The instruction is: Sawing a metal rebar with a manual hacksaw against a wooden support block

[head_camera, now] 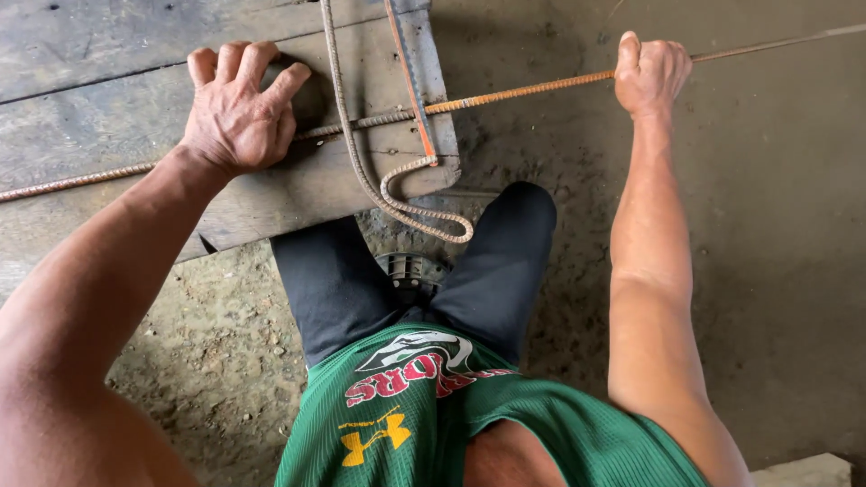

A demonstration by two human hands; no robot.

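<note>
Soft, dim daylight is cast evenly; faint shadows are seen, no glare; wide-angle stretching is noticed at the edges.

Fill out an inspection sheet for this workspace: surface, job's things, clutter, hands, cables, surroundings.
Surface: worn grey wooden bench, scuffed.
Job's things: long ribbed steel bar lying across the bench, rusty orange toward the right; a bent bar with a curled hook end at the bench edge.
Clutter: flat metal strip with an orange edge on the bench.
Hands: left hand pressed down over the bar; right hand gripping the bar off the bench.
Cables: nothing seen.
Surroundings: dirt floor; green shirt, dark trousers.
</note>
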